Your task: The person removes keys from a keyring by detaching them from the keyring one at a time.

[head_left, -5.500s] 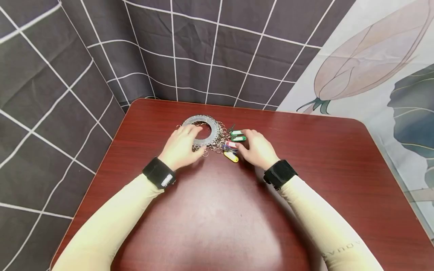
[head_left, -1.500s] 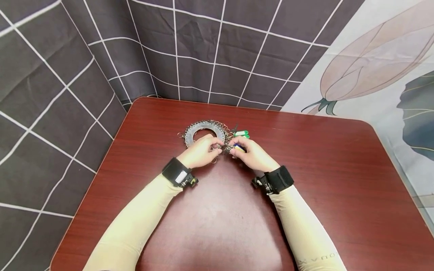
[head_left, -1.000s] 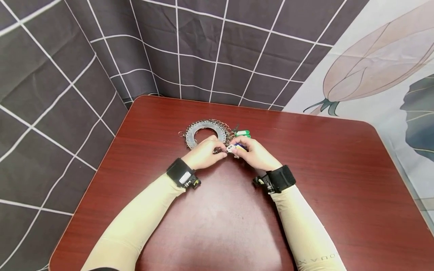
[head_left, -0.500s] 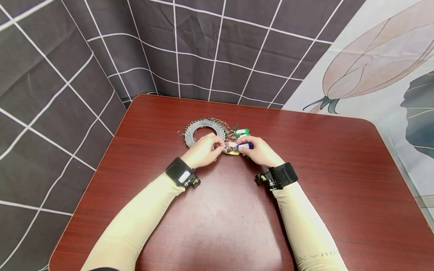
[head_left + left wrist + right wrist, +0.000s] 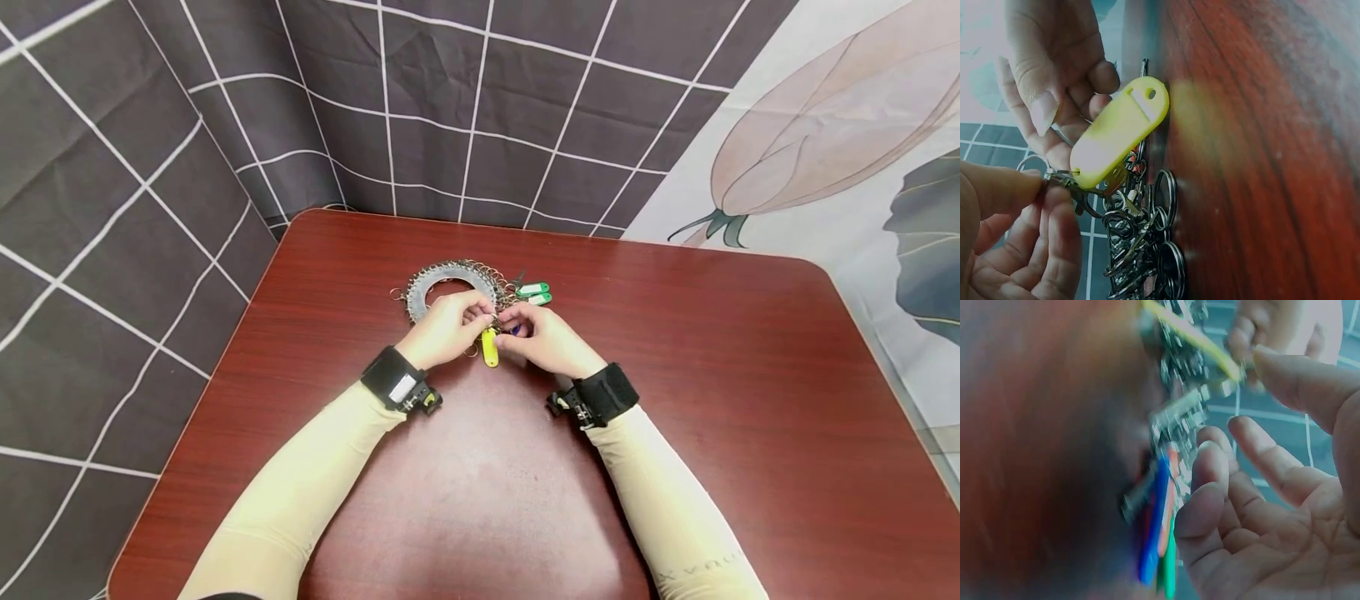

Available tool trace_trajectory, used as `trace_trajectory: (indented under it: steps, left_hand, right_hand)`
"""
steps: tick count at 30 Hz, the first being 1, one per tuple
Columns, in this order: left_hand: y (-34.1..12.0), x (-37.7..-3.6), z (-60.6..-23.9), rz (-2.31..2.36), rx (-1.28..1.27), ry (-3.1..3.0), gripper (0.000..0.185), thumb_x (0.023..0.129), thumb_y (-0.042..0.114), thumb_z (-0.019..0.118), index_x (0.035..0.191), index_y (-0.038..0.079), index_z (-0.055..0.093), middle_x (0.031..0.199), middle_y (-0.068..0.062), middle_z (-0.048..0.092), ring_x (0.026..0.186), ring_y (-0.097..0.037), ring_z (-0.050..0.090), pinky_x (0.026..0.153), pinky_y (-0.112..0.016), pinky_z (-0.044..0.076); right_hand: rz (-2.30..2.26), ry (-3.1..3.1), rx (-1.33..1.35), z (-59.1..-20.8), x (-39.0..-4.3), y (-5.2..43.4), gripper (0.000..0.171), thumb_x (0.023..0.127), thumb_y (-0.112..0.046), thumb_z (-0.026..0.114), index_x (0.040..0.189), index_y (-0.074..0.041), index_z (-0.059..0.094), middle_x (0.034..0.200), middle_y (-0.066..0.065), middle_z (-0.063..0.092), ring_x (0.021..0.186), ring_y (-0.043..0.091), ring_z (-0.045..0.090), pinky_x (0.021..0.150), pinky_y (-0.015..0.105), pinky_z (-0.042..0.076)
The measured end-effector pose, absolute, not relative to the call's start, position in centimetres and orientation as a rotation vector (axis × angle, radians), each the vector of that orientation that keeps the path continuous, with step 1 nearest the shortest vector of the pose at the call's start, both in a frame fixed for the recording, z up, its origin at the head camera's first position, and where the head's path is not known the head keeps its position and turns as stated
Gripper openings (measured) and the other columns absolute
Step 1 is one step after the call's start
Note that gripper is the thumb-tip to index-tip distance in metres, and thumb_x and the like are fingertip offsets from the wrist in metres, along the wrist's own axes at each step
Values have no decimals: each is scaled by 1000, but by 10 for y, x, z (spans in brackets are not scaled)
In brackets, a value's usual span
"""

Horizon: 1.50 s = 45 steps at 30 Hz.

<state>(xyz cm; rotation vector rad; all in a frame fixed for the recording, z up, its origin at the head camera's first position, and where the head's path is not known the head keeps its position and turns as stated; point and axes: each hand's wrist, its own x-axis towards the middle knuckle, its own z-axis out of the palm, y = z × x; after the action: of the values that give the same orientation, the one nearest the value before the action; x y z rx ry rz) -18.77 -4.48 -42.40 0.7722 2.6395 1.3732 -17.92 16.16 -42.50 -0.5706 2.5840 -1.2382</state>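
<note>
**Both hands meet on a yellow key tag at the rim of a metal key disc**

The reddish-brown worktop [image 5: 675, 375] fills the lower frame of the head view, backed by a dark grid-patterned cloth [image 5: 225, 125] and a flower-print sheet [image 5: 825, 125] at upper right. Just above centre lies a flat metal disc [image 5: 431, 283] fringed with small split rings [image 5: 1147, 250].

The yellow key tag [image 5: 489, 347] hangs between the two hands, its long axis running toward the bottom of the frame, its ring end up at the fingertips. The left hand [image 5: 442, 329] pinches the ring and clasp at the tag's top between thumb and forefinger, as the left wrist view shows. The right hand [image 5: 543, 337] comes in from the right with fingers curled at the same joint; whether it truly grips metal, I cannot tell, the right wrist view being blurred.

Green tags [image 5: 534, 292] lie beyond the right hand, while a blue tag [image 5: 1154, 519] sits tucked against its fingers, crowding the joint.
</note>
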Motion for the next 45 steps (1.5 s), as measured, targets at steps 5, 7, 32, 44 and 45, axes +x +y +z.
trace_trajectory:
  steps: [5, 7, 32, 44, 45]
  left_hand:
    - [-45, -188, -424, 1379, 779, 2628, 4, 93, 14, 64, 95, 12, 67, 86, 3, 66, 81, -9, 63, 75, -25, 51]
    - [-45, -188, -423, 1384, 786, 2612, 5, 93, 13, 64, 95, 11, 67, 86, 2, 66, 80, -9, 63, 75, -25, 51]
    - [-43, -186, -424, 1396, 784, 2583, 15, 94, 7, 59, 108, 4, 63, 95, -3, 66, 87, -13, 63, 79, -25, 51]
    - [-43, -185, -424, 1298, 824, 2621, 16, 94, 12, 59, 109, 8, 65, 90, 1, 65, 83, -11, 61, 76, -26, 50]
    - [-43, -185, -424, 1276, 833, 2628, 16, 93, 12, 60, 108, 8, 65, 89, 1, 64, 81, -10, 60, 75, -26, 50]
  right_hand:
    - [-1179, 2595, -556, -428, -175, 150, 20, 86, -27, 73, 99, -13, 65, 87, -2, 65, 70, 15, 56, 65, 29, 46]
    - [-1183, 2622, -549, -428, -174, 148, 16, 86, -27, 73, 93, -14, 65, 82, -2, 63, 66, 14, 54, 61, 28, 44]
    - [-1344, 2548, -516, -424, -173, 160, 12, 93, -14, 64, 102, -6, 64, 72, 7, 66, 59, 16, 60, 53, 24, 45]
    - [-1313, 2603, -539, -420, -174, 161, 4, 94, -16, 63, 94, -12, 63, 71, 3, 63, 58, 15, 55, 54, 26, 44]
    - [-1311, 2610, -542, -419, -174, 161, 4, 94, -16, 63, 93, -12, 63, 72, 3, 63, 58, 15, 55, 55, 26, 44]
